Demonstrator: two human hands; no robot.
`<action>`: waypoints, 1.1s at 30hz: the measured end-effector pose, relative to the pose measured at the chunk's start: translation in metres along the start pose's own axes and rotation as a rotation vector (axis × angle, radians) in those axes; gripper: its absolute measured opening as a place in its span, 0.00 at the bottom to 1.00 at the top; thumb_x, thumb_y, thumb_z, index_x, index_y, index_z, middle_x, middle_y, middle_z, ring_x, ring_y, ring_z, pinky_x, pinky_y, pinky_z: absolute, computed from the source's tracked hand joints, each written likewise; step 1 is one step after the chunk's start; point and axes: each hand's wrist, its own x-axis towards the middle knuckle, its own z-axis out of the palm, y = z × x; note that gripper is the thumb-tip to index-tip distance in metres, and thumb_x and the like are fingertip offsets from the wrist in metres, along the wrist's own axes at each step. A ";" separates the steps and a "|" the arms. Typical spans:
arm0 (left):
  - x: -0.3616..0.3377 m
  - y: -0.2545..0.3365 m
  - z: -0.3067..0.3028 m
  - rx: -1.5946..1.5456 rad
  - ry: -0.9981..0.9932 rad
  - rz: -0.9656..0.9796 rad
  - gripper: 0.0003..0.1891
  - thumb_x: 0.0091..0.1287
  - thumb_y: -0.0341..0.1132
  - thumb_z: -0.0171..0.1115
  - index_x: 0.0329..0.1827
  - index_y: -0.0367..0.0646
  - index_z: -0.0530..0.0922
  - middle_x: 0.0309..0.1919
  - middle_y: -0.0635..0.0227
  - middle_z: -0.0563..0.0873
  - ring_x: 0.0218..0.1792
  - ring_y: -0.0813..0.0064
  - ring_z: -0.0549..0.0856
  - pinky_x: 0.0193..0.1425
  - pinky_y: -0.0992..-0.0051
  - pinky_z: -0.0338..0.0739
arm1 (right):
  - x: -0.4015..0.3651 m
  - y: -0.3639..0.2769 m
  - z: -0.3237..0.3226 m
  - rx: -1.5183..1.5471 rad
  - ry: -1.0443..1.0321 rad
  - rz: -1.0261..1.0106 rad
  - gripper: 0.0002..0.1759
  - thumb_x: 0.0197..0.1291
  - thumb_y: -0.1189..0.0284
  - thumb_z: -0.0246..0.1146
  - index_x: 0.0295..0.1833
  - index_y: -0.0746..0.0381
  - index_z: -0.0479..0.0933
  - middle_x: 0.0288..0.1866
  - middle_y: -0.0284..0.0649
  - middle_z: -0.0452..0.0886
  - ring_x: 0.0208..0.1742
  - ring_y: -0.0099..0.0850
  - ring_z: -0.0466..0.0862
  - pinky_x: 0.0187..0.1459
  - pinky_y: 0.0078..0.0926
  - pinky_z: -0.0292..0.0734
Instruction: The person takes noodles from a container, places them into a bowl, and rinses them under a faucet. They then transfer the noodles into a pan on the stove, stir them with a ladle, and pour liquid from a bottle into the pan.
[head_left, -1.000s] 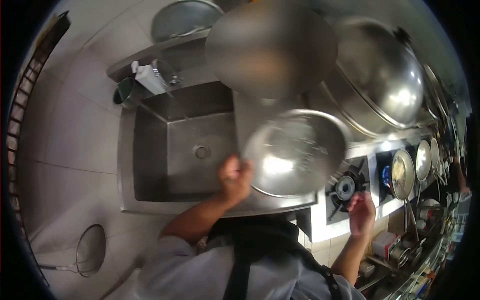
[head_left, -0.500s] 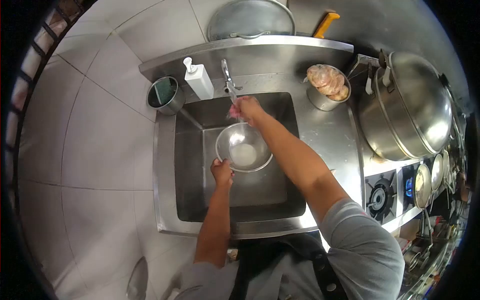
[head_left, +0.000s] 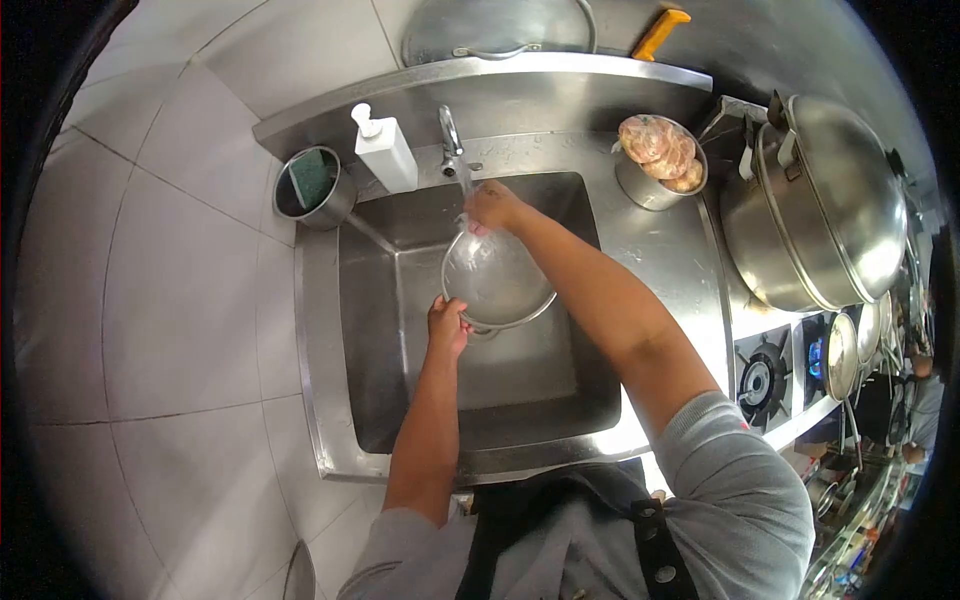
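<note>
My left hand [head_left: 448,325] grips the near-left rim of a round metal bowl [head_left: 515,323], its fingers closed on the edge. The bowl is held over the sink [head_left: 500,420], tilted a little, with cloudy water inside. Water runs from the faucet [head_left: 450,135] at the bowl's far side. Beside that stream, my right hand [head_left: 492,208] is at the bowl's far rim, fingers curled downward. A small bit of pink shows at its fingertips; the water and the hand hide what it is.
A white pump bottle [head_left: 385,155] and a metal container [head_left: 335,200] with a green scouring pad [head_left: 313,178] stand left of the faucet. At right are a metal pot of raw-looking meat [head_left: 655,190], a large steamer [head_left: 830,210] and a stove burner [head_left: 762,383]. An orange-handled tool [head_left: 660,35] lies behind.
My right hand has lowered from the faucet's mouth to the bowl's far rim, and the pink thing is now mostly hidden. The bowl has moved slightly up under the stream, which now runs into it.
</note>
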 end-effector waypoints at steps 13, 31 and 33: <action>0.039 0.028 -0.008 -0.081 -0.308 0.124 0.17 0.55 0.24 0.58 0.49 0.40 0.74 0.40 0.65 0.82 0.41 0.71 0.83 0.44 0.67 0.79 | -0.095 -0.009 -0.077 0.472 -0.445 0.713 0.14 0.59 0.66 0.57 0.45 0.63 0.77 0.42 0.56 0.81 0.46 0.50 0.82 0.50 0.44 0.77; 0.015 0.122 0.102 1.201 -0.087 0.984 0.12 0.57 0.26 0.59 0.44 0.36 0.80 0.37 0.56 0.86 0.29 0.70 0.86 0.35 0.70 0.79 | -0.089 -0.037 -0.052 0.018 0.176 0.494 0.19 0.57 0.74 0.53 0.52 0.49 0.80 0.43 0.49 0.83 0.45 0.47 0.83 0.48 0.43 0.78; 0.018 0.128 0.072 1.410 -0.029 1.308 0.16 0.56 0.25 0.58 0.49 0.37 0.79 0.41 0.55 0.85 0.30 0.69 0.86 0.37 0.69 0.80 | -0.081 -0.034 -0.046 0.098 0.192 0.420 0.17 0.55 0.74 0.56 0.50 0.49 0.81 0.40 0.48 0.83 0.43 0.47 0.83 0.47 0.42 0.78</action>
